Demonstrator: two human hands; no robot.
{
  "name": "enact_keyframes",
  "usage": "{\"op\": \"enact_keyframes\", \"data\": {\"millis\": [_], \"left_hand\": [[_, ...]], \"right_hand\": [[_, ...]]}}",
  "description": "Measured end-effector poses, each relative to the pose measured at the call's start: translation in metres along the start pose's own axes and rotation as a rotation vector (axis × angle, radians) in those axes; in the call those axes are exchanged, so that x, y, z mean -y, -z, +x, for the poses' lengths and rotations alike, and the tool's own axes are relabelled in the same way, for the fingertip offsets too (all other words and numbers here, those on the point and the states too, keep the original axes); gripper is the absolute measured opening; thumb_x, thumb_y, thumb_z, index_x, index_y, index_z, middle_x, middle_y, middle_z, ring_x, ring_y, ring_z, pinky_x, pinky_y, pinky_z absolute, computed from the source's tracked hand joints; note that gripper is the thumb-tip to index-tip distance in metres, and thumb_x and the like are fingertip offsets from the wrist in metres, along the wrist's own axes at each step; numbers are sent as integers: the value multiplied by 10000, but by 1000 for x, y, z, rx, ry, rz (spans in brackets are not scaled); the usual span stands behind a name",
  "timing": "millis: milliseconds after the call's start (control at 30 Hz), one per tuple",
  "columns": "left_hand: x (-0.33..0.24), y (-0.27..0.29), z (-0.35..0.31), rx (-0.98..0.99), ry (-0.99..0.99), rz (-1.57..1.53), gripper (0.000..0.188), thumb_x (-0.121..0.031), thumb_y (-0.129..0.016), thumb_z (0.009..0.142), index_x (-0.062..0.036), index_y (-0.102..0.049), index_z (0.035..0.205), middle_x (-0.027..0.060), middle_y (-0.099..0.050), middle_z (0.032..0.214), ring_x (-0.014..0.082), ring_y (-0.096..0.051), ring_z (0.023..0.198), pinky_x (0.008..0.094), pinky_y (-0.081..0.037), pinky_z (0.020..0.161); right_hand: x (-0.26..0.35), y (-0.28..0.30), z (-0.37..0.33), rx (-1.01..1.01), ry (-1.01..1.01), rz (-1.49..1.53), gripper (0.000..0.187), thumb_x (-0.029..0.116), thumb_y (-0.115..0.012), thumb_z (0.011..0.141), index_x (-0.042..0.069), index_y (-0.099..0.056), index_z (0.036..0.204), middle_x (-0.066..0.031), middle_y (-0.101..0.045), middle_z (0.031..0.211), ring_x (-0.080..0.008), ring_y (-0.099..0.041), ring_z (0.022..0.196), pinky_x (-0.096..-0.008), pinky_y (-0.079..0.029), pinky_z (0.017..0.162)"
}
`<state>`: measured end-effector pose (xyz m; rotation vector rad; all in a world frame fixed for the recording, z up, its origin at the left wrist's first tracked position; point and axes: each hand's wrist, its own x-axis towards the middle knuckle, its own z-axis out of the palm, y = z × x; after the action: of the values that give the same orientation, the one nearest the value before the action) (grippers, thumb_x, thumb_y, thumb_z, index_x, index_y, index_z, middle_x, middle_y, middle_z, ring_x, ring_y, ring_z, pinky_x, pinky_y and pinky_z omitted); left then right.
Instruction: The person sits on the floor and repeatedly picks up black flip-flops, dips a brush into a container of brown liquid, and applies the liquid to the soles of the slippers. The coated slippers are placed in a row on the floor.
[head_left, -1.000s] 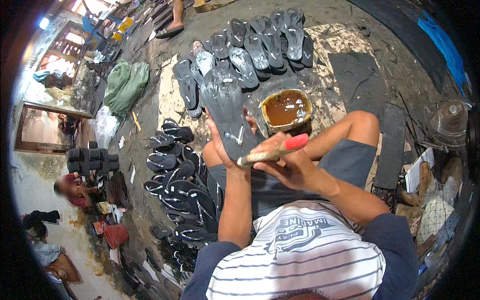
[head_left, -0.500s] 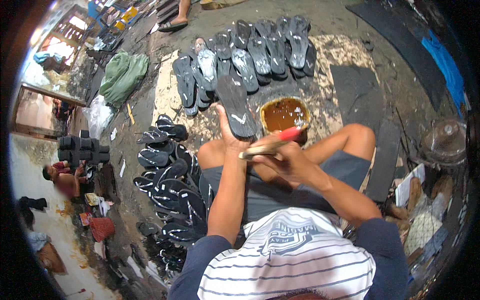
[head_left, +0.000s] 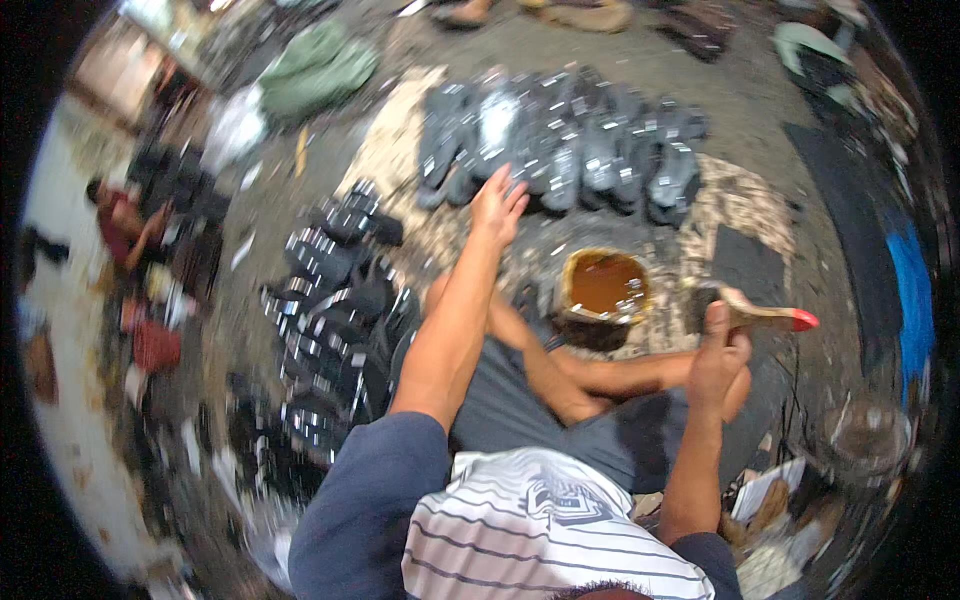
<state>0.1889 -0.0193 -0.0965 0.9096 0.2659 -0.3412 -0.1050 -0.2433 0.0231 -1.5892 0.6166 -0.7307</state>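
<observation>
My left hand [head_left: 497, 212] reaches out to the near edge of a row of dark flip-flop soles [head_left: 565, 170]. Its fingers are apart and nothing shows in them; whether the fingertips touch a sole is blurred. Pale, shiny smears mark several soles. Off to the right, my right hand [head_left: 717, 362] is closed round a paintbrush [head_left: 765, 314] with a wooden handle and a red end, its dark bristles pointing left. Between my hands stands a tub [head_left: 566, 292] of brown, glossy liquid, its rim crusted yellow.
Strapped black flip-flops [head_left: 345, 310] lie heaped left of my crossed legs. Light, stained sheeting [head_left: 740, 200] lies under the soles. A green cloth [head_left: 315, 70] is at the far left, a blue cloth [head_left: 905, 300] at the right. Another person [head_left: 125, 220] sits by the left wall.
My left hand has moved forward to the row and no longer holds the single sole. My right hand has swung right with the paintbrush. The view has shifted.
</observation>
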Motion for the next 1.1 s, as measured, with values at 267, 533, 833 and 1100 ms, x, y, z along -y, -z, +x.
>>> {"op": "enact_keyframes", "data": {"millis": [267,533,833,1100], "left_hand": [[-149,158,-222,-472,-629,818,523,-476,-573,1005,21,-728,1050,81,-725,1081,133,-620,920,284,-470,876],[-55,261,-326,-872,-697,1412,465,-360,-801,827,-48,-587,1097,134,-599,1050,315,-581,1016,437,-441,908],[-30,289,-371,-490,-709,2003,165,-179,-683,902,-117,-745,1042,105,-663,1262,394,-561,1221,509,-451,981],[-65,201,-318,-357,-848,1154,183,-115,-478,1010,27,-572,1076,165,-602,1113,265,-596,1074,381,-476,954]], "right_hand": [[-22,-7,35,44,-180,136,306,304,-728,955,21,-657,1051,0,-659,1035,-57,-540,837,-233,-432,710],[-28,-26,40,77,-72,179,415,424,-706,946,23,-666,846,-39,-642,846,-109,-558,764,-257,-451,696],[-139,-47,68,477,27,-375,438,387,-782,852,13,-742,1077,-175,-754,1002,-262,-711,913,-376,-517,857],[-157,-64,57,463,389,-615,256,260,-793,835,92,-753,1024,-154,-727,917,-340,-690,854,-416,-539,795]]}}
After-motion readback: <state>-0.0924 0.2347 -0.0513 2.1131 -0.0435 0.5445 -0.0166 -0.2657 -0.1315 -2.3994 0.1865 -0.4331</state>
